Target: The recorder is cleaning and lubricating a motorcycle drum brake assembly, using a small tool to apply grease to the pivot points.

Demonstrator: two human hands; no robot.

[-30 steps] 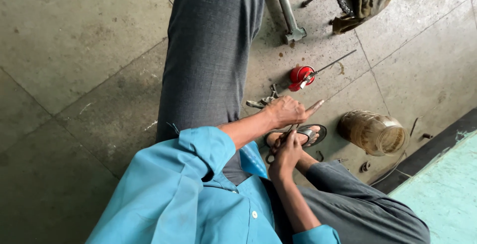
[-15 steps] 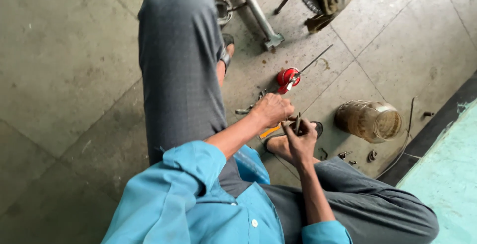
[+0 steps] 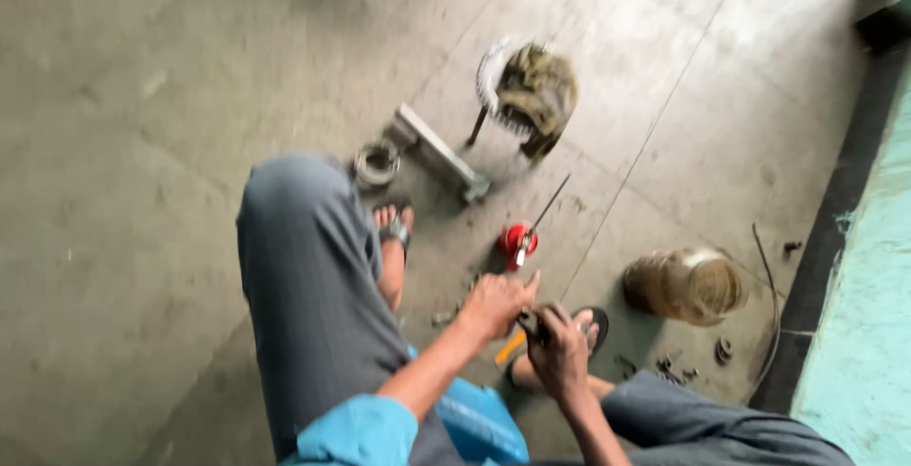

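**2 hands closed on a small dark part, low over the floor**

Person sat w/ knees spread on a grey concrete floor. Left hand was curled shut, fingers wrapped round 1 end of a small dark part; right hand was closed on the other end, so the 2 hands touched. Frame blurred, so the part's shape couldn't be told. A yellow-handled tool lay on the floor just below the hands, beside the right foot's sandal.

Just beyond the left hand stood a red oil can w/ a thin spout tilted up to the right. Near it, further out: a grey metal bar and a round metal ring by the left foot. A stool w/ a rag on top stood past the bar. A brownish plastic jar lay on its side right of the hands, well apart, w/ small loose bits near it.
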